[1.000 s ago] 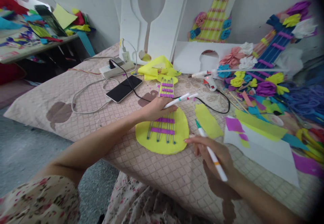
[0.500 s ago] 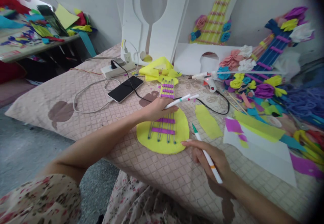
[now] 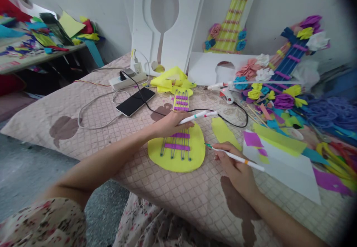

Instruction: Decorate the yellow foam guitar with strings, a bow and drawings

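Observation:
A yellow paper-covered guitar (image 3: 180, 166) with purple strips and thin grey strings lies flat on the quilted cloth. My left hand (image 3: 170, 123) rests across its middle, hiding part of the strings. Two white markers (image 3: 196, 116), one with a green band and one with a red band, are held in that hand. Between the fingers of my right hand (image 3: 237, 174) is a white marker (image 3: 240, 159) with an orange band. Its green tip is at the right edge of the guitar's body; whether it touches, I cannot tell.
A phone (image 3: 135, 101) on a cable and a power strip (image 3: 127, 80) lie at left. Behind stand white foam boards (image 3: 189, 16). A glue gun (image 3: 226, 92), its black cord, a flower-covered blue guitar (image 3: 290, 63) and paper scraps (image 3: 281, 165) fill the right side.
My right hand has turned the marker flatter and brought its green tip left to the guitar's edge. My left hand stays on the guitar. The view has shifted slightly.

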`<state>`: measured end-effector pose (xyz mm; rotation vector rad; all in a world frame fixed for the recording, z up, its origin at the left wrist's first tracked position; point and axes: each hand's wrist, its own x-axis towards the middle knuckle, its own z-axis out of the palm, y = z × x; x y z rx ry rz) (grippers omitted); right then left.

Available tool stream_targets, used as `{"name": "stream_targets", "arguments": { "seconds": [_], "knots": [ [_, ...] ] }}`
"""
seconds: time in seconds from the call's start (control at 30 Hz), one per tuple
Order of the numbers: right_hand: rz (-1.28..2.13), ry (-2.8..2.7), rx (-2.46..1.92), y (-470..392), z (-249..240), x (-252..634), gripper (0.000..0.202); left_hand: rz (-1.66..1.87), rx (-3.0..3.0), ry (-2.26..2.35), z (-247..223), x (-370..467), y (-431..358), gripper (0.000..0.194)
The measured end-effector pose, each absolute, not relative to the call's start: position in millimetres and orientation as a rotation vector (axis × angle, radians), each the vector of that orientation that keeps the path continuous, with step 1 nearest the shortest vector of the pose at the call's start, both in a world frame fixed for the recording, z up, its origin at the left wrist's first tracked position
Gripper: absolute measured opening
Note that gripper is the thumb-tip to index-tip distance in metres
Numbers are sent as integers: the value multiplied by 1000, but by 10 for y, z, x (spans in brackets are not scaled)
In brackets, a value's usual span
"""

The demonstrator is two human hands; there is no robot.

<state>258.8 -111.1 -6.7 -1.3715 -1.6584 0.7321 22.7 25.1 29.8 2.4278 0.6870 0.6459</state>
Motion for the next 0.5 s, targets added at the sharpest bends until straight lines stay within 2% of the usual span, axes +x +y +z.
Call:
{"name": "stream_targets", "arguments": {
  "seconds": [0.17,0.5],
  "knots": [
    [827,-1516,-1400,-1077,-60,2554,18,617,2457,636,269,224,245,29],
    [797,-1622,-1308,-1012,-25,2530,18,591,2482,637,260,238,220,26]
  ]
}}
